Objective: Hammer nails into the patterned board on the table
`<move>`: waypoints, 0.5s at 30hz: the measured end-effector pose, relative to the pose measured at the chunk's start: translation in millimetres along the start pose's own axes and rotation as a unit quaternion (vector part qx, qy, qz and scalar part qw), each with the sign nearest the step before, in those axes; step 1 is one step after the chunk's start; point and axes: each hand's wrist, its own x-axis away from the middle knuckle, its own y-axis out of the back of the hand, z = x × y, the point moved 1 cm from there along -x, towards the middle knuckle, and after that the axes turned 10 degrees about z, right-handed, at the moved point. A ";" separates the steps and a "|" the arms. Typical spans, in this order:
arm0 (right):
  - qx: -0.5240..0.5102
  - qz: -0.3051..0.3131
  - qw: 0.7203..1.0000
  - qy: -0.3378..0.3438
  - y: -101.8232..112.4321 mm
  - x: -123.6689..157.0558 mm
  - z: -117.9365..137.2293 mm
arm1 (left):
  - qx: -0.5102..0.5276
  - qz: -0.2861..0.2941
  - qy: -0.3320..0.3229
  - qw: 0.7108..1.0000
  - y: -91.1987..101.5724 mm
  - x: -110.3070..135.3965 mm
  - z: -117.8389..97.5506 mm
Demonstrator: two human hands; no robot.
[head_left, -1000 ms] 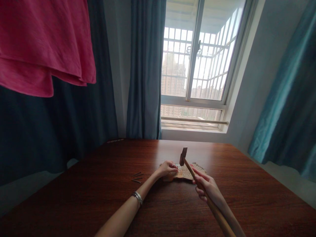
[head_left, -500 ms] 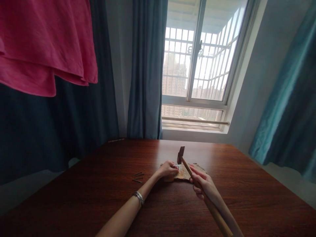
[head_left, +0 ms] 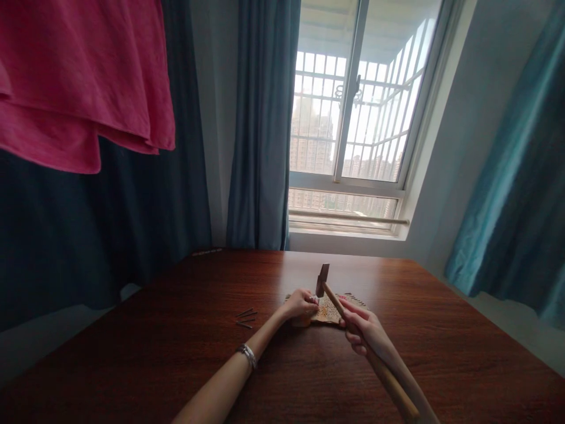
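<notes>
My right hand (head_left: 367,331) is wrapped round the wooden handle of a hammer (head_left: 322,281), whose dark metal head is over my left fingertips. My left hand (head_left: 302,304) is closed, thumb and fingers pinching a thin dark nail (head_left: 318,301) that stands roughly upright. Beneath both hands lies a light brown, hole-speckled piece of board (head_left: 330,312) with ragged edges, partly covered by the hands. Whether the hammer head touches the nail I cannot make out. To the left, several loose dark nails (head_left: 246,318) lie on the table.
The brown wood-grain table (head_left: 185,359) spreads under everything. Beyond its far edge are a barred window (head_left: 348,118) and blue curtains (head_left: 262,129). A pink cloth (head_left: 83,82) hangs at the upper left.
The hammer head has come down slightly toward the nail. My left hand keeps its place and its pinch.
</notes>
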 end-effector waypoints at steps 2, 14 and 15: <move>-0.014 0.017 1.000 0.011 -0.2 0.1 0.3 | 0.000 0.002 -0.003 1.000 0.3 0.0 0.3; -0.016 0.015 1.000 0.010 3.9 -0.3 -1.2 | 0.006 -0.004 -0.004 1.000 0.5 1.5 -2.2; -0.014 0.006 1.000 0.000 4.4 -0.4 -2.6 | 0.005 -0.004 -0.008 1.000 0.5 1.8 -2.7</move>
